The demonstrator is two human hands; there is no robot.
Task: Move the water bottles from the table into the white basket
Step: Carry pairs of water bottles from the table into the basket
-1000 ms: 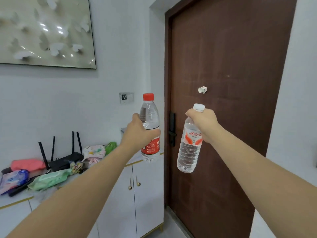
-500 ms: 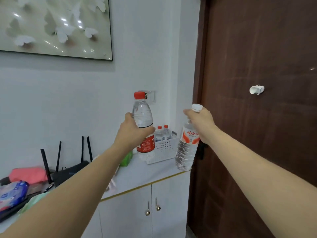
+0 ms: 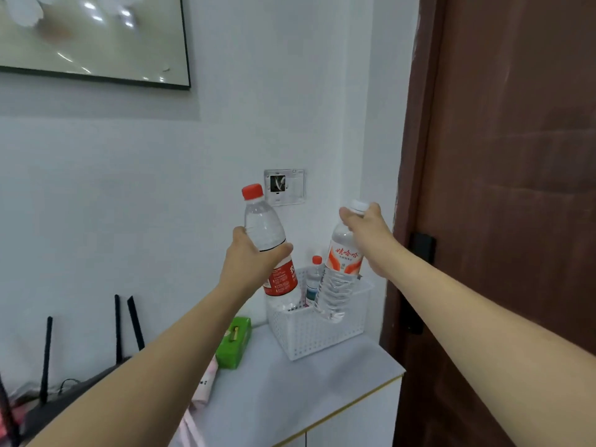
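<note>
My left hand [image 3: 250, 266] grips a red-capped water bottle [image 3: 264, 221] with a red label around its middle, upright, its base low over the left end of the white basket [image 3: 317, 330]. My right hand [image 3: 366, 229] holds a white-capped bottle [image 3: 338, 282] with an orange label by its neck; it hangs tilted in front of the basket's middle. A small red-capped bottle [image 3: 314, 279] stands inside the basket. The perforated basket sits on the white cabinet top [image 3: 290, 391] against the wall corner.
A green box [image 3: 233, 341] lies left of the basket. A black router [image 3: 48, 401] with antennas and pink cloth sit further left. A brown door [image 3: 503, 188] with a black handle stands close on the right. A framed picture hangs on the wall above.
The view has come closer to the cabinet. Both hands have carried their bottles forward and now hold them over the basket; the basket looks larger and nearer.
</note>
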